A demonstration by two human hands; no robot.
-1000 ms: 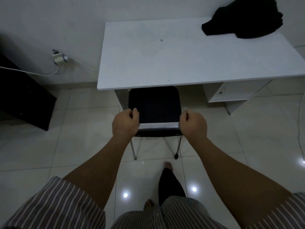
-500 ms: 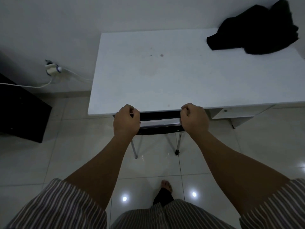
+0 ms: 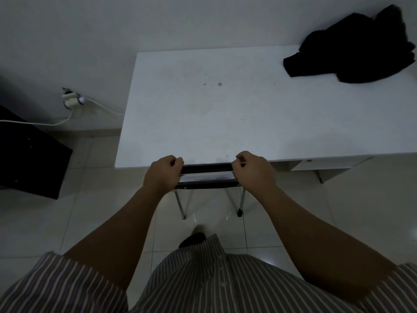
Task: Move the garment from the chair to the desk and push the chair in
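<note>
A black garment (image 3: 354,53) lies bunched on the far right corner of the white desk (image 3: 225,114), against the wall. The black chair (image 3: 207,177) stands under the desk's near edge; only its backrest top and two metal rear legs show, the seat is hidden beneath the desktop. My left hand (image 3: 163,173) is closed around the left end of the backrest. My right hand (image 3: 253,171) is closed around the right end.
A black cabinet (image 3: 29,159) stands on the floor at the left. A white plug and cables (image 3: 72,101) hang at the wall beside it. A white shelf unit (image 3: 322,168) sits under the desk's right side. My foot (image 3: 194,238) is on the glossy tiles behind the chair.
Both hands have pushed the chair forward; its seat, visible a second ago, has slid out of sight under the desk. I have stepped closer to the desk.
</note>
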